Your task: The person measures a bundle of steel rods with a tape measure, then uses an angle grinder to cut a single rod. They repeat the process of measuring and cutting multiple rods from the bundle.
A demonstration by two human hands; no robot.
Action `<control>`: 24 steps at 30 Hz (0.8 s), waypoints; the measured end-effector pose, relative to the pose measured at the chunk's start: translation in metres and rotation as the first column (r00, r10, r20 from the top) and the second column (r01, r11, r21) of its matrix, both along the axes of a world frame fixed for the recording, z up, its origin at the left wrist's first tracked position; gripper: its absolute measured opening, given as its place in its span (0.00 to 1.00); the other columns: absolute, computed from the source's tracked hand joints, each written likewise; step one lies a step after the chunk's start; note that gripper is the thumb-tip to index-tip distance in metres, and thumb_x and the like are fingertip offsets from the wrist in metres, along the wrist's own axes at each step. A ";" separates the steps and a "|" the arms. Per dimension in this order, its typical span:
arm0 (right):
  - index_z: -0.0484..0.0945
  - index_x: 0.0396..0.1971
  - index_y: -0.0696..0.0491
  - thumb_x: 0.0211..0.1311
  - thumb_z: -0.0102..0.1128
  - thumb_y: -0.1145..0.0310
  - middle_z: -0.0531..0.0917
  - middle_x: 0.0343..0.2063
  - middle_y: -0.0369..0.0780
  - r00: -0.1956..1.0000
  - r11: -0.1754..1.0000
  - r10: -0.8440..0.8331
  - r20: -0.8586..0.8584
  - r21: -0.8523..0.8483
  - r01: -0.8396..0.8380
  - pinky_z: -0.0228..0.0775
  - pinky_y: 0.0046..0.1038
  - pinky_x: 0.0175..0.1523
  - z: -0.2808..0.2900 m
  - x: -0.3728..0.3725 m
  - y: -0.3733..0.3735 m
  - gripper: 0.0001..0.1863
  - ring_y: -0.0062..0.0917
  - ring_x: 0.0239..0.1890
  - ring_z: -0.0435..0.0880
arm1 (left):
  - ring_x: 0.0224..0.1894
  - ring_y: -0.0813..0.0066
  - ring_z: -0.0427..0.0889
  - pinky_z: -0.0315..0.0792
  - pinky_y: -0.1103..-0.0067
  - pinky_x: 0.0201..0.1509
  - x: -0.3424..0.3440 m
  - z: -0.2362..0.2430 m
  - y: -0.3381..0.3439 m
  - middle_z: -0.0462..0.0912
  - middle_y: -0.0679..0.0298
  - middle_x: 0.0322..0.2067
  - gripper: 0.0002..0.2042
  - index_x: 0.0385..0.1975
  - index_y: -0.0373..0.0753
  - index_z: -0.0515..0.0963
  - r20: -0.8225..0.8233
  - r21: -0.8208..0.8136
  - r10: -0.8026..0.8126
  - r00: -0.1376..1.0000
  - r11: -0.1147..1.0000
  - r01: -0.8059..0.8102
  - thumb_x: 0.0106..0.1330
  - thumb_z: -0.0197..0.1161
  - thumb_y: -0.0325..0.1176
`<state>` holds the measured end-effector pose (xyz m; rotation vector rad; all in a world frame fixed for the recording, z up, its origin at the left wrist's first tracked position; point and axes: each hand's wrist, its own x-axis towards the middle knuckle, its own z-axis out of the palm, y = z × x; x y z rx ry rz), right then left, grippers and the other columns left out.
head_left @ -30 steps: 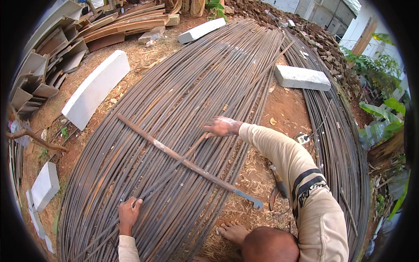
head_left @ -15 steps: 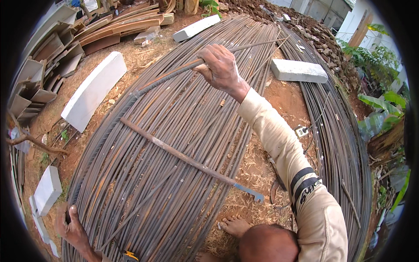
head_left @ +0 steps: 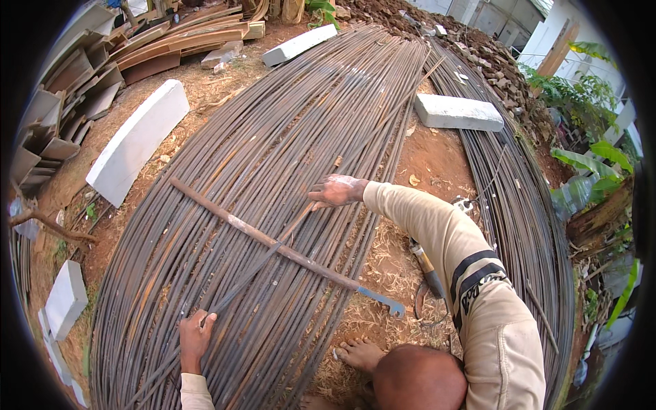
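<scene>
My left hand (head_left: 196,335) grips a long steel rod (head_left: 242,277) at the lower left of the bundle of rusty bars (head_left: 160,263). My right hand (head_left: 336,192), reaching in from the right, has its fingers curled on the same rod farther along. The rod lies diagonally over a rusty pipe (head_left: 208,205) with a blue notched end (head_left: 389,304), which rests crosswise on the bars. My bare foot (head_left: 359,353) and rounded bent knee (head_left: 418,379) are at the bottom. A cylindrical power tool (head_left: 427,270) lies on the soil, partly behind my right arm.
White blocks (head_left: 137,140) lie along the left, with another (head_left: 458,111) on a second bar bundle (head_left: 519,239). Cut boards (head_left: 89,82) are piled upper left, rubble (head_left: 478,58) at the back. A socket strip (head_left: 462,204) with a cord sits by my right arm. Plants (head_left: 581,109) edge the right.
Half a second ago my right hand held the rod raised high toward the back. It has come down, and the rod now rests across the pipe. My left hand has shifted rightward.
</scene>
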<state>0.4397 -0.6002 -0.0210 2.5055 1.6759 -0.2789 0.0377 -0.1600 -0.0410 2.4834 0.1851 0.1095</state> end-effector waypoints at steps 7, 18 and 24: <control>0.73 0.59 0.53 0.81 0.41 0.37 0.82 0.53 0.48 0.998 0.981 -0.029 0.060 0.195 0.017 0.69 0.52 0.76 0.012 0.006 0.014 0.32 0.47 0.64 0.80 | 0.23 0.47 0.74 0.69 0.64 0.31 -0.001 0.038 0.018 0.75 0.44 0.21 0.16 0.36 0.29 0.82 0.080 0.055 0.071 0.994 0.996 -0.075 0.73 0.71 0.40; 0.80 0.35 0.50 0.71 0.66 0.44 0.77 0.20 0.37 0.625 0.221 -0.416 0.661 0.740 -0.635 0.72 0.35 0.31 0.301 -0.007 0.092 0.22 0.31 0.23 0.80 | 0.35 0.77 0.70 0.64 0.76 0.38 -0.067 0.292 0.081 0.78 0.66 0.32 0.16 0.46 0.28 0.82 0.720 0.198 0.222 0.657 0.842 -0.502 0.82 0.62 0.39; 0.78 0.47 0.53 0.74 0.60 0.44 0.82 0.34 0.43 0.940 0.828 -0.055 0.338 0.542 -0.146 0.79 0.46 0.45 0.188 -0.018 0.018 0.25 0.42 0.38 0.86 | 0.23 0.74 0.65 0.61 0.72 0.30 -0.023 0.207 0.019 0.71 0.61 0.20 0.17 0.35 0.31 0.84 0.256 0.133 0.086 0.963 0.983 -0.124 0.75 0.70 0.42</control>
